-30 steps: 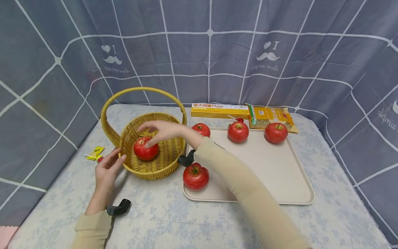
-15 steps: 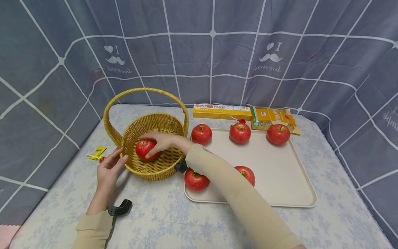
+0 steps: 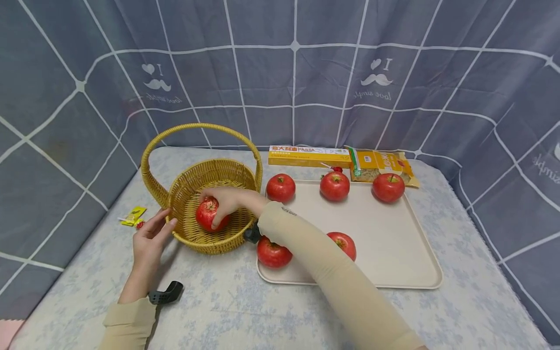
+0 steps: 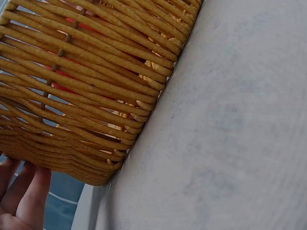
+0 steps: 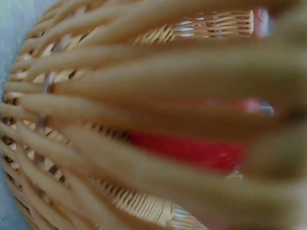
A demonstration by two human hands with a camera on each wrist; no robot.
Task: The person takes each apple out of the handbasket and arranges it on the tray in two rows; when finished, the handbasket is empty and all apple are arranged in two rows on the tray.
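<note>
Our right hand (image 3: 229, 200) now has its fingers curled around the apple (image 3: 209, 214), seemingly tilted since before; left hand (image 3: 150, 236), fingers straight, still touches the basket (image 3: 205, 243).

A round red apple (image 3: 209, 214) lies low inside a wicker basket (image 3: 192, 187), tipped so its pale stem end faces up and left, with the right hand (image 3: 229, 201) curled over its top. The basket is woven of golden-yellow cane, round, with a tall arched handle, and stands upright on the table; the left hand (image 3: 150, 238) touches its outer wall with straight fingers
</note>
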